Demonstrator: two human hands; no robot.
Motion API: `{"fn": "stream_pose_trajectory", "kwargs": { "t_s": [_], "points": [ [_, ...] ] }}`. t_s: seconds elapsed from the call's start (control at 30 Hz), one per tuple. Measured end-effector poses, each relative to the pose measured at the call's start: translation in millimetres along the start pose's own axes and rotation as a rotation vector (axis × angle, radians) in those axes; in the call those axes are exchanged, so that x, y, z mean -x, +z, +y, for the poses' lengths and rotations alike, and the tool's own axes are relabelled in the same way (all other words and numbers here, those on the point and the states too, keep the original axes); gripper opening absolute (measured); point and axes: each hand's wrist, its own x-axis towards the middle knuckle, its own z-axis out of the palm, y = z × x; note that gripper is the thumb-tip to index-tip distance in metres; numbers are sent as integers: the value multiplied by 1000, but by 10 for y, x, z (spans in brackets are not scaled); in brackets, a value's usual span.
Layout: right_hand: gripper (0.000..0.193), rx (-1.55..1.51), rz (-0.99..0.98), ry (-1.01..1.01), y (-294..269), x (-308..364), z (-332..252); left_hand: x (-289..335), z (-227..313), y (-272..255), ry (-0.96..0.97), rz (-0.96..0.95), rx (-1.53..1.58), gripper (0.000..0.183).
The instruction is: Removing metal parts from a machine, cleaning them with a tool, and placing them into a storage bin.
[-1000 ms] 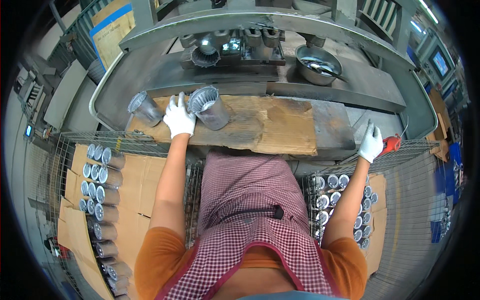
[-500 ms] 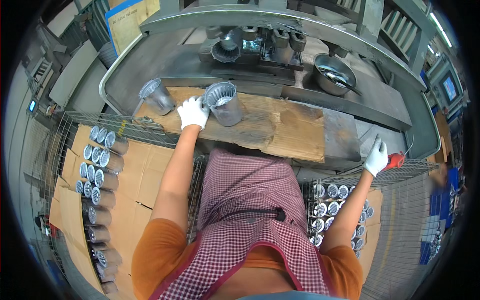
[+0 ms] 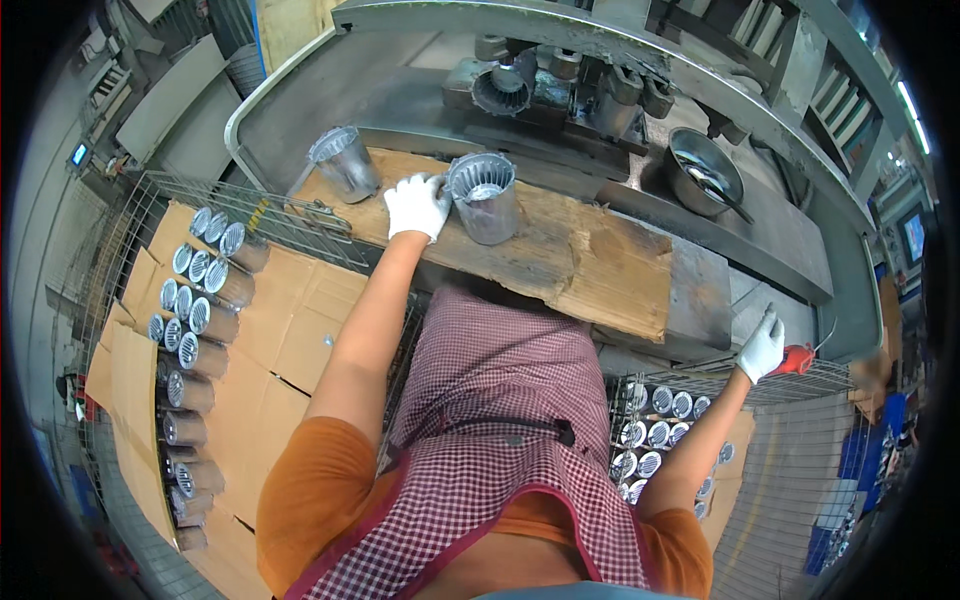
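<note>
My left hand [image 3: 417, 207], in a white glove, lies on the cardboard-covered board [image 3: 600, 262] with its fingers spread. Its finger side is right beside a grey ribbed metal cup [image 3: 490, 215]; whether it touches the cup I cannot tell. A second such cup [image 3: 346, 166] leans to the left of this hand. Off to the right, my gloved right hand [image 3: 762, 350] has its fingers stretched upward, beside a red object [image 3: 797, 359] with a thin wire at the basket's edge. Nothing shows in either hand.
Ahead stands a machine with another ribbed cup [image 3: 502, 90] in its fixture. A metal bowl [image 3: 704, 172] with a dark-handled tool sits right of it. Cardboard-lined wire baskets holding several metal cups flank me: left [image 3: 300, 310] and right [image 3: 735, 440]. A frame bar [image 3: 480, 18] crosses above.
The whole view has shifted, so the bench and machine appear farther right. Both hands keep about the same places against the bench and the red object.
</note>
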Motion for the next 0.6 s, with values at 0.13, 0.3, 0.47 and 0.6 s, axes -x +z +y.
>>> {"fn": "stream_pose_trajectory", "kwargs": {
  "t_s": [0.13,0.3,0.47,0.6],
  "points": [
    [39,11,-3,-7,20,1,-1,4,-36,-2,7,-21,55,33],
    [39,-5,-13,3,18,-6,22,2,-24,-15,-11,-56,75,38],
    [40,3,3,20,-13,14,-34,8,-27,2,-3,-37,77,37],
    [41,-11,-2,25,-2,4,-9,-3,-3,-55,-5,-70,96,37]
  ]
}}
